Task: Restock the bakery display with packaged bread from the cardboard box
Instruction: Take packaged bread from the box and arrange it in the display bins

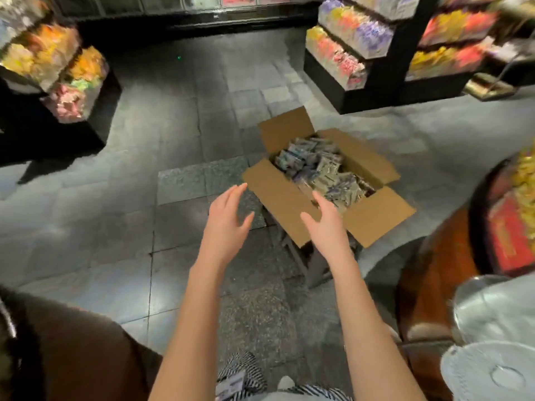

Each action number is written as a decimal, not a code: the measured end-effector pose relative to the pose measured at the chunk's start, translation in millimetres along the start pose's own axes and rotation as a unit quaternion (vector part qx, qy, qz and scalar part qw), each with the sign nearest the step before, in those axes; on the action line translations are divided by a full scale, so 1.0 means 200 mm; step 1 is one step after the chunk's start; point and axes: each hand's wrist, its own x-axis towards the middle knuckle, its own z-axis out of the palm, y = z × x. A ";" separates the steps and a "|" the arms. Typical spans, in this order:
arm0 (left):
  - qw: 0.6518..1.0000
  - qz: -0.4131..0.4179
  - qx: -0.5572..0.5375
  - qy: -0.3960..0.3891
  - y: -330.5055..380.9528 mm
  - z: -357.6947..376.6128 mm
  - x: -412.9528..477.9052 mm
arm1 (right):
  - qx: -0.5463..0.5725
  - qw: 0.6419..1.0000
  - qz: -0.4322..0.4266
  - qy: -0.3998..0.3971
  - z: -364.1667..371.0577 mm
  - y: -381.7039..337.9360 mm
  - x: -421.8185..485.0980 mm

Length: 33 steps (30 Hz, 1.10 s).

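Both hands, the left hand and right hand, are held open and empty, just short of the cardboard box, where packaged bread is piled.

One cardboard box. Packaged bread: many, count indeterminate. Two hands: left hand, right hand. Two tiered display stands.

The cardboard box sits mid-floor on a low stand, with packaged bread inside it. Display shelves stand far right, another shelf unit far left, and fans near right.
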 end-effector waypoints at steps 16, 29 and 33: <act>0.983 0.040 -0.041 -0.175 -0.03 0.75 1.47 | -0.021 0.977 0.165 0.133 -0.11 0.31 1.21; 0.954 -0.053 -0.011 -0.294 -0.21 1.31 1.99 | -0.009 0.953 0.286 0.102 -0.09 0.77 1.81; 0.948 -0.091 -0.006 -0.306 -0.21 1.53 2.05 | 0.003 0.949 0.310 0.063 -0.12 1.02 1.92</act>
